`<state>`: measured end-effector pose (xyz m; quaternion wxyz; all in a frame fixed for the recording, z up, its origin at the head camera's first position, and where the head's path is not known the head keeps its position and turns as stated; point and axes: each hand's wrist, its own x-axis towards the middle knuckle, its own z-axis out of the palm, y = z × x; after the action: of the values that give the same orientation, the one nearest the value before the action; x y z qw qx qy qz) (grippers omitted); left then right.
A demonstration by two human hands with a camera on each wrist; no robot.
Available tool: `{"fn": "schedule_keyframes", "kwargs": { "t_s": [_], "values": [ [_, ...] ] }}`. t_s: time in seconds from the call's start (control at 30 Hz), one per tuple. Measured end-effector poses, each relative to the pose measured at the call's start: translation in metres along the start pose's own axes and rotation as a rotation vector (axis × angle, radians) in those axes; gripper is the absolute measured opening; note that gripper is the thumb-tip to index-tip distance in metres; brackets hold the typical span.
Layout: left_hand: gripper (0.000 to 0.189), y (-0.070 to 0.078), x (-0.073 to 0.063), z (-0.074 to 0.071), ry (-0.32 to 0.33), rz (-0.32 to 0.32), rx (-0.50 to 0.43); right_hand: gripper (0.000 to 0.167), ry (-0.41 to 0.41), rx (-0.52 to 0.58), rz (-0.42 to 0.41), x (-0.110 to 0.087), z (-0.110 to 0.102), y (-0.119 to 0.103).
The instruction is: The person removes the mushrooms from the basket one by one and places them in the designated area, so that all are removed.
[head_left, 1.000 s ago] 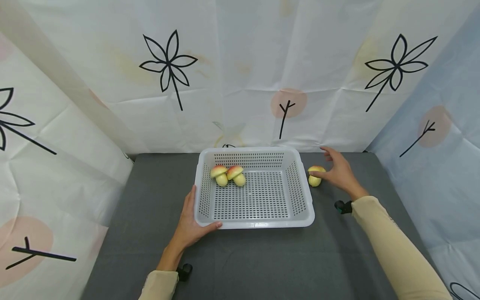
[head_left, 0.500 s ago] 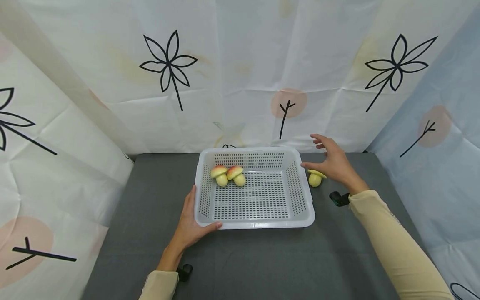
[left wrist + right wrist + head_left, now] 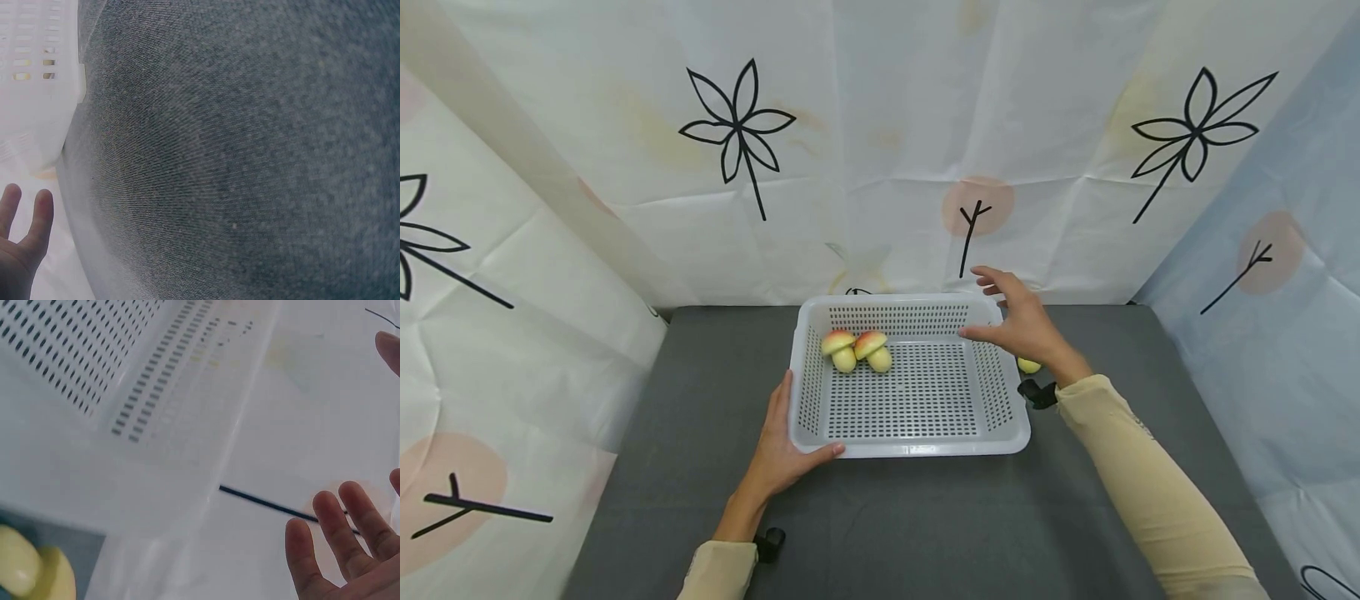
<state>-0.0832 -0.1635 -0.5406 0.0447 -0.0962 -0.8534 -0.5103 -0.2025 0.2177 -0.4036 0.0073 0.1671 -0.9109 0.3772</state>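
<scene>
In the head view, a white perforated plastic basket (image 3: pixel 900 447) holds two toy mushrooms with red-yellow caps, the left mushroom (image 3: pixel 843 358) touching the right mushroom (image 3: pixel 878 359) at its left side. My left hand (image 3: pixel 782 454) rests against the basket's front left corner, thumb along the front rim and straight fingers beside the left wall. My right hand (image 3: pixel 1018 321) hangs above the basket's back right part, thumb and fingers spread, nothing between them. A third mushroom (image 3: pixel 1028 366) lies outside the basket on the right, mostly hidden by my right wrist; the right wrist view shows this yellow mushroom (image 3: pixel 19 565) too.
A dark grey cloth-covered table (image 3: pixel 910 533) lies under the basket. Pale fabric walls (image 3: pixel 880 150) with black leaf drawings stand behind and at both sides. The basket's back rim is close to the back wall.
My right hand has moved left and up, away from the third mushroom, to above the basket's right side. That mushroom stays on the table. My left hand and the basket have not moved.
</scene>
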Motion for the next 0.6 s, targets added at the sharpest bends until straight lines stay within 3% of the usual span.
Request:
{"fn": "schedule_keyframes", "kwargs": {
  "t_s": [0.23,0.6],
  "values": [
    [0.135,-0.001,0.001,0.0,0.002,-0.001,0.013,0.095,-0.062,0.044,-0.035,0.01,0.03,-0.005],
    [0.135,-0.002,0.001,0.0,0.003,0.001,0.006,0.092,-0.167,0.143,0.016,0.025,0.072,-0.003]
  ]
}}
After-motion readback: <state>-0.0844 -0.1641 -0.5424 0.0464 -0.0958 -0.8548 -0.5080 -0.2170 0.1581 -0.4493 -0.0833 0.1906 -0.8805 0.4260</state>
